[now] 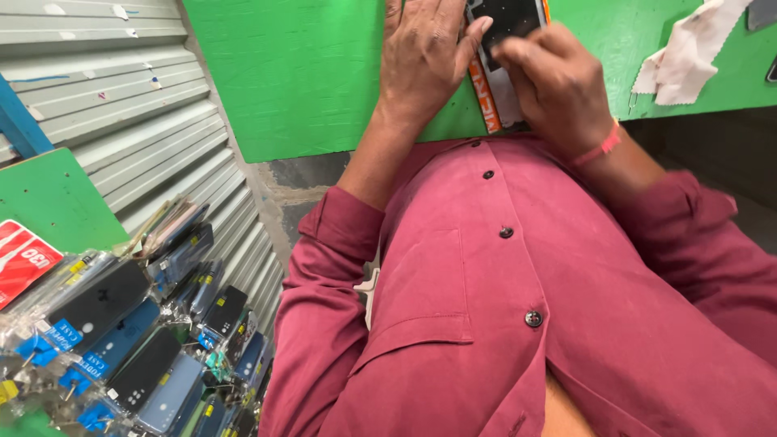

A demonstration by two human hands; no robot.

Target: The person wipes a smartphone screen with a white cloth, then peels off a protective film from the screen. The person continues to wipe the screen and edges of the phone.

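- Both hands press on a dark flat phone-like slab (508, 20) lying on a white-and-orange packet (495, 97) at the green painted counter (307, 73) edge: left hand (425, 57) flat, right hand (554, 81) pinching its lower edge.
- Work looks mid-way; slab not yet lifted.
- Farther, a crumpled white cloth (688, 53).

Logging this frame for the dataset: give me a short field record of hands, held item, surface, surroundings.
left hand: flat on the flat dark item, thumb on its edge
right hand: fingers curled on the same item
item: flat dark item in orange-edged packaging
surface: green table
also on the table: white cloth
lower left: phone cases in clear bags
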